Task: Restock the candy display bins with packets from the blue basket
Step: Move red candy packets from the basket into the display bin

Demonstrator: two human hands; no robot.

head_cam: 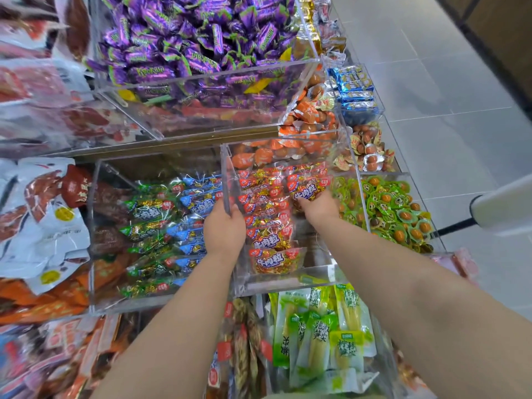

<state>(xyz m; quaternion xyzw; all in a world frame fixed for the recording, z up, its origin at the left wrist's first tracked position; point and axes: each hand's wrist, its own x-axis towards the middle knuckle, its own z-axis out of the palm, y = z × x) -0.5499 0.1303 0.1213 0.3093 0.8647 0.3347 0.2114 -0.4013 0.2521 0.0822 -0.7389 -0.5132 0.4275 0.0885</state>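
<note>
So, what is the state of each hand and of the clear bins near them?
Left hand: grips the left wall of the clear acrylic bin of red packets.
Right hand: holds a red foil packet at that bin's back.
That bin: partly filled, front right corner bare.
Clear bin of purple wrapped candies: heaped full.

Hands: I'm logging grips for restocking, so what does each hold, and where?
Left hand grips the clear bin by its left wall's top edge; right hand pinches a red packet at its near end.
</note>
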